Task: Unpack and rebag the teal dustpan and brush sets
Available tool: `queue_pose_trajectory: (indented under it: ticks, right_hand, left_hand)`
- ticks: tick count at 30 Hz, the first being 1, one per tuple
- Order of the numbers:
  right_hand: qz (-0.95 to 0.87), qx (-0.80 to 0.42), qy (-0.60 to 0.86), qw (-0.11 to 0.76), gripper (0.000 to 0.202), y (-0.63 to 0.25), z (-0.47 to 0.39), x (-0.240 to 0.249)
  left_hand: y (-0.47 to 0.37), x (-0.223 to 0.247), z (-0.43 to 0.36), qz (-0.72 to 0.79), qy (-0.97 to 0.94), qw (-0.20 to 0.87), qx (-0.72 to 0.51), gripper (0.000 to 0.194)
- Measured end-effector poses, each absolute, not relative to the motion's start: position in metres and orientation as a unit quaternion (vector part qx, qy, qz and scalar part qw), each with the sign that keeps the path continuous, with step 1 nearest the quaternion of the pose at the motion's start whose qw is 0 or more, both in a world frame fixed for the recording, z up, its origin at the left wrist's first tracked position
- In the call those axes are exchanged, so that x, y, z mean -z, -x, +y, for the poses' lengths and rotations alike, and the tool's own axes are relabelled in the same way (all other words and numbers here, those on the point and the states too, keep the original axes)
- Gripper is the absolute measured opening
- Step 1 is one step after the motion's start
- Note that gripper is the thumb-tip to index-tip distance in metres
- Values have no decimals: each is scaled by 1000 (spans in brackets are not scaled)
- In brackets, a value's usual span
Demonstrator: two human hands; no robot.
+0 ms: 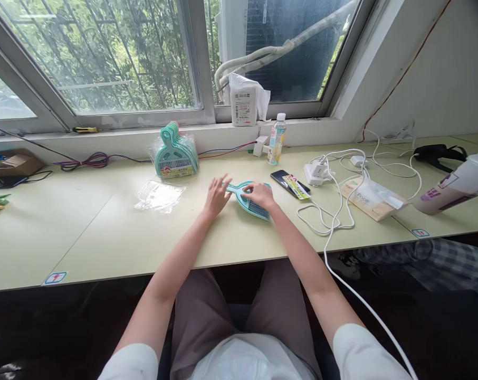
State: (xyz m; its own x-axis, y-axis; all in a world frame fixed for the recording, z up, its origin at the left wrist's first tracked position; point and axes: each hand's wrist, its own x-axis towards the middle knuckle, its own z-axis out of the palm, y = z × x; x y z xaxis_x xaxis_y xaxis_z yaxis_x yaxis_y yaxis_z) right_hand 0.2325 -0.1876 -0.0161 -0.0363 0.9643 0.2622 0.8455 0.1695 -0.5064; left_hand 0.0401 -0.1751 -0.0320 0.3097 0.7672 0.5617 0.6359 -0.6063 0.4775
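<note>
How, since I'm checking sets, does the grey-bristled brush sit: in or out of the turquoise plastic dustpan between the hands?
In: the brush shows its bristles within the outline of the dustpan.

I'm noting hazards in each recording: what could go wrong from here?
The right hand, on the dustpan, is close to the phone and the card on it; a sideways slip might nudge either. The white cable hangs off the table near the right forearm and could snag.

Left hand (217, 198), right hand (261, 195) at teal dustpan (242, 201)
</note>
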Motion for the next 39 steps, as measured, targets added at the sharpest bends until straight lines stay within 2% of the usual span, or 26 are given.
queue_pose_trajectory:
  ticks: [3,6,8,10,14,16,18,26,31,33,39]
  right_hand:
    - [-637,-104,668,370,23,-227,-187,16]
    - [-609,-93,658,434,26,-224,-186,16]
    - [-629,-92,633,441,28,-227,-185,15]
    - [-631,-68,638,436,30,-238,-181,15]
    - [-536,32,751,385,40,-275,-172,23]
    - [-493,20,802,337,55,-291,-168,32]
    - [-481,-5,818,317,58,-299,-165,40]
    - [-573,-28,758,311,33,-297,-161,42]
    - [-560,-20,674,482,39,-279,-172,24]
    - [-589,-9,618,521,37,-258,-183,18]
    - [-776,-68,466,419,26,-196,-209,19]
  left_hand:
    - [-54,31,-180,443,-681,319,-488,61]
    - [-69,34,-189,368,-617,567,-403,62]
    - [-74,36,-193,340,-594,622,-381,62]
    - [-73,38,-191,355,-567,623,-406,58]
    - [-56,38,-176,422,-514,587,-461,46]
    - [-46,38,-167,447,-490,569,-486,45]
    - [-36,37,-158,470,-462,559,-503,46]
    - [-17,44,-139,514,-404,553,-518,42]
    - [-18,42,-145,502,-418,584,-481,40]
    - [-21,40,-150,477,-425,610,-468,41]
    - [-25,36,-158,365,-452,661,-475,45]
